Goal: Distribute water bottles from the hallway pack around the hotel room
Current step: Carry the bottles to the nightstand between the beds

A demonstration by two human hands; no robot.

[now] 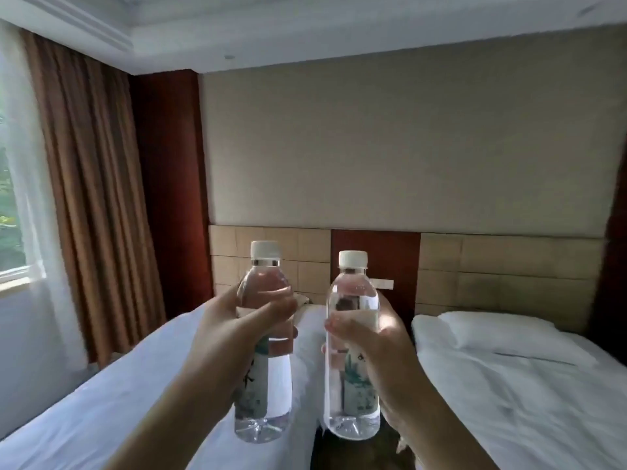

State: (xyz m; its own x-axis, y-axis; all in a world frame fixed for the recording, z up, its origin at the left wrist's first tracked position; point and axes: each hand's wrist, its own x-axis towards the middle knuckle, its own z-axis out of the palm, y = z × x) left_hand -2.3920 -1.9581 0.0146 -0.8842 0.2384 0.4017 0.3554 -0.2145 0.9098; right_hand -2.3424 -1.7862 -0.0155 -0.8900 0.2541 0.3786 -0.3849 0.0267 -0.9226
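From my remote seat: brown curtains [91, 184] hang beside the window [17, 198] at far left. My left hand [234, 330] wraps its grip round the left bottle [264, 351], held upright in the air, long axis vertical, white cap [265, 250] pointing at the ceiling, above the left bed [101, 401]. Just beside it, not touching, my right hand [380, 354] clasps the right bottle [353, 351], equally upright, over the dark gap between the beds. The right bed [526, 401], with a white pillow [502, 330], lies under a tan padded headboard [509, 266].
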